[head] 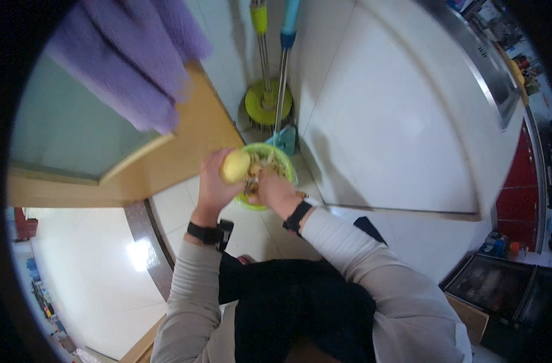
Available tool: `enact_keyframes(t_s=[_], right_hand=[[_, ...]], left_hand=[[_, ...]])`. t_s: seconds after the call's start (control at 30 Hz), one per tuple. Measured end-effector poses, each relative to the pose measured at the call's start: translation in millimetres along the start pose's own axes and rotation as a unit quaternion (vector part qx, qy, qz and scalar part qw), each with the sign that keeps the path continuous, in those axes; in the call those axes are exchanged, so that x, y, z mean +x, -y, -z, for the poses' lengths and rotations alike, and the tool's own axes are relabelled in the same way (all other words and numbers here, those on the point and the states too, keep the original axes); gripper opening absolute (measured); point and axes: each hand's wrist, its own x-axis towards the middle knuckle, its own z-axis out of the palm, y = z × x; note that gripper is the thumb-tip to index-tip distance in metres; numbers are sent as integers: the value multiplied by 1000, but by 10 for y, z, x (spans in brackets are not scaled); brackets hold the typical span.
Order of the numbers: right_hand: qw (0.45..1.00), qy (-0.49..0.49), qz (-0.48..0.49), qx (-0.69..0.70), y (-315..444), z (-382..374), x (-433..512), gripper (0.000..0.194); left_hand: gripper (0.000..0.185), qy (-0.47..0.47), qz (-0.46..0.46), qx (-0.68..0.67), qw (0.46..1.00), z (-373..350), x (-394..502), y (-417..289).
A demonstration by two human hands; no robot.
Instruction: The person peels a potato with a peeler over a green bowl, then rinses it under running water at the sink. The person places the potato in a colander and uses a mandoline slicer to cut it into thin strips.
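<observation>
My left hand (pixel 212 181) is closed round a peeled, pale yellow potato (pixel 236 166), held over the left part of a lime-green bin (pixel 290 168). Scraps that look like peelings (pixel 256 169) lie inside the bin. Over its right part is my right hand (pixel 276 193), fingers bent and pointing down to the left. Whether it holds a tool cannot be made out, though a small brownish end (pixel 301 195) shows beside the wrist. Both wrists wear black bands.
Behind the bin, a green round brush mop (pixel 267 102) and a blue-handled tool (pixel 282 90) lean in the corner. A wooden door (pixel 208 131) with purple cloth (pixel 135 68) is at left, a white panel (pixel 394 122) at right. Tiled floor (pixel 253 231) lies below.
</observation>
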Motion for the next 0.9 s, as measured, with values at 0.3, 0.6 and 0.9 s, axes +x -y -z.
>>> enact_keyframes(t_s=[0.3, 0.6, 0.9], right_hand=[[992, 125, -21, 29, 374, 1327, -956, 34], [979, 118, 65, 153, -164, 3430, -2614, 28], [979, -180, -17, 89, -1092, 5268, -3723, 20]], left_hand=[[59, 140, -30, 49, 988, 1051, 525, -1388], [61, 231, -41, 38, 971, 1448, 1286, -3157], [60, 155, -128, 7, 979, 805, 2238, -4481]])
